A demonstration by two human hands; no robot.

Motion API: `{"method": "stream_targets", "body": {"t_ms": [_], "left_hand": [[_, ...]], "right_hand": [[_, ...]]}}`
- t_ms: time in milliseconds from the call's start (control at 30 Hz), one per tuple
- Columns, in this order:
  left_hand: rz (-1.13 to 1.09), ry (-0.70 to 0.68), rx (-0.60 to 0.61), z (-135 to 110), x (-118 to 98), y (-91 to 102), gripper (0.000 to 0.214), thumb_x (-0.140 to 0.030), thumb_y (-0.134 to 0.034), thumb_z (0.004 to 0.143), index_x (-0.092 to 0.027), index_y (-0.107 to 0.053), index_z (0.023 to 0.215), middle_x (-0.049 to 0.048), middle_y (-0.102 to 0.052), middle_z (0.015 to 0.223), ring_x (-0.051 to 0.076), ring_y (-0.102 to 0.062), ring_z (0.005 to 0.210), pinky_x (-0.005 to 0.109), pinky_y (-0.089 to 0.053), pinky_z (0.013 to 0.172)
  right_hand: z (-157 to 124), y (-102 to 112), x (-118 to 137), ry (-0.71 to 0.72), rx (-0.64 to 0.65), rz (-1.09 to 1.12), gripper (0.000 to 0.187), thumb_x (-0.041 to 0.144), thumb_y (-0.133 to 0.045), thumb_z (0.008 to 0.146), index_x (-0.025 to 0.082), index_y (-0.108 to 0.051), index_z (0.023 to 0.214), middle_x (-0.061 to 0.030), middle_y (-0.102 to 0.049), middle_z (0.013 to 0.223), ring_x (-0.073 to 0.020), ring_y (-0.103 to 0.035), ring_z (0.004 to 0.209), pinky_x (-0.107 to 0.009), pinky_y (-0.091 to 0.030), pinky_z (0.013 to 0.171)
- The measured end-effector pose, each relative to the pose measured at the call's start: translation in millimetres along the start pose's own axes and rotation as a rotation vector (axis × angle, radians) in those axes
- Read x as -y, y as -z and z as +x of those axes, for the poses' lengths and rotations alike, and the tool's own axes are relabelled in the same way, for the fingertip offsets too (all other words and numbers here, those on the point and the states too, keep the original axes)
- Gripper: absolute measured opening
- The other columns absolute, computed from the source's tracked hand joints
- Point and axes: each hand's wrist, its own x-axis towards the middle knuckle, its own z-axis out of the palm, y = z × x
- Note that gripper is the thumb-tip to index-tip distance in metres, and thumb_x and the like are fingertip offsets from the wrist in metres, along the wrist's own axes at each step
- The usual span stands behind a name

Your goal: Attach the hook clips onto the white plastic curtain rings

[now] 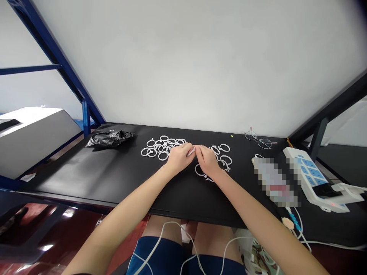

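My left hand (179,157) and my right hand (207,159) meet fingertip to fingertip over the black table (120,179), both closed in a pinch on a small white plastic ring piece (191,152) held between them. A pile of white rings (161,147) lies just left of my left hand. More white rings (225,158) lie spread right of and under my right hand.
A crumpled black plastic bag (110,138) rests at the table's back left. Spectacles (259,140) lie at the back right. A white and blue power strip (314,177) and a blurred-out object (273,181) sit on the right. White cables hang over my lap.
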Motion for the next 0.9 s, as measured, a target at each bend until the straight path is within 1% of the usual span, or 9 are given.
{"method": "stream_targets", "body": {"t_ms": [133, 200, 300, 467, 567, 633, 700, 800, 900], "left_hand": [[-0.032, -0.013, 0.056, 0, -1, -0.4, 0.026, -0.023, -0.045, 0.087, -0.019, -0.038, 0.063, -0.0033, -0.045, 0.059, 0.008, -0.040, 0.051, 0.021, -0.031, 0.051], [-0.067, -0.002, 0.081, 0, -4, -0.3, 0.022, -0.025, -0.046, 0.087, -0.020, -0.040, 0.066, -0.0039, -0.046, 0.060, 0.008, -0.043, 0.052, 0.021, -0.033, 0.052], [-0.121, -0.004, 0.104, -1, -7, -1.0, 0.020, -0.029, -0.048, 0.088, -0.020, -0.042, 0.070, -0.0042, -0.048, 0.062, 0.008, -0.046, 0.053, 0.020, -0.036, 0.053], [-0.177, 0.006, 0.110, -3, -5, -4.8, 0.017, -0.028, -0.054, 0.084, -0.020, -0.044, 0.072, -0.0044, -0.051, 0.062, 0.008, -0.049, 0.054, 0.020, -0.041, 0.055], [-0.272, 0.028, 0.135, -4, -2, -5.9, 0.013, -0.029, -0.055, 0.084, -0.019, -0.047, 0.078, -0.0039, -0.054, 0.066, 0.008, -0.052, 0.057, 0.020, -0.046, 0.057], [-0.336, 0.021, 0.151, -3, -1, -5.8, 0.012, -0.030, -0.054, 0.084, -0.019, -0.049, 0.082, -0.0016, -0.058, 0.073, 0.009, -0.055, 0.063, 0.019, -0.048, 0.056], [-0.383, 0.013, 0.144, -2, 1, -5.6, 0.013, -0.031, -0.054, 0.085, -0.018, -0.051, 0.084, 0.0011, -0.060, 0.080, 0.010, -0.057, 0.070, 0.018, -0.049, 0.054], [-0.424, 0.043, 0.110, 1, 3, -5.6, 0.012, -0.030, -0.053, 0.085, -0.018, -0.053, 0.085, 0.0027, -0.061, 0.083, 0.011, -0.058, 0.073, 0.019, -0.051, 0.055], [-0.490, 0.115, 0.118, 3, 3, -5.7, 0.012, -0.030, -0.054, 0.084, -0.018, -0.054, 0.086, 0.0036, -0.062, 0.086, 0.013, -0.061, 0.080, 0.019, -0.051, 0.057]], "right_hand": [[0, -3, -2, -0.027, -0.033, -0.036, 0.042, 0.035, -0.025, 0.102, 0.022, -0.050, 0.070, -0.0020, -0.055, 0.064, -0.0162, -0.054, 0.059, -0.029, -0.041, 0.058], [0, -4, -3, -0.045, -0.067, -0.034, 0.043, 0.037, -0.025, 0.101, 0.022, -0.046, 0.067, -0.0007, -0.052, 0.060, -0.0152, -0.050, 0.054, -0.029, -0.038, 0.055], [0, -4, -4, -0.065, -0.094, 0.009, 0.043, 0.038, -0.025, 0.101, 0.022, -0.046, 0.068, -0.0007, -0.054, 0.062, -0.0146, -0.050, 0.055, -0.029, -0.039, 0.056], [0, -3, -6, -0.084, -0.105, 0.074, 0.043, 0.040, -0.032, 0.100, 0.021, -0.048, 0.065, 0.0002, -0.055, 0.061, -0.0130, -0.050, 0.055, -0.028, -0.040, 0.057], [1, -3, -7, -0.160, -0.145, 0.138, 0.039, 0.043, -0.042, 0.096, 0.020, -0.055, 0.068, 0.0012, -0.056, 0.059, -0.0125, -0.051, 0.053, -0.027, -0.041, 0.054], [3, -3, -8, -0.232, -0.187, 0.243, 0.034, 0.046, -0.050, 0.092, 0.020, -0.060, 0.073, 0.0009, -0.060, 0.061, -0.0132, -0.055, 0.054, -0.027, -0.044, 0.053], [5, -3, -8, -0.268, -0.213, 0.356, 0.030, 0.047, -0.056, 0.088, 0.020, -0.063, 0.076, -0.0001, -0.065, 0.065, -0.0146, -0.060, 0.057, -0.027, -0.049, 0.055], [6, -5, -8, -0.262, -0.216, 0.409, 0.027, 0.045, -0.062, 0.084, 0.019, -0.066, 0.077, -0.0021, -0.069, 0.072, -0.0170, -0.065, 0.067, -0.029, -0.053, 0.061], [4, -6, -6, -0.227, -0.240, 0.351, 0.025, 0.042, -0.060, 0.086, 0.019, -0.067, 0.079, -0.0032, -0.069, 0.076, -0.0174, -0.065, 0.070, -0.030, -0.054, 0.063]]}}
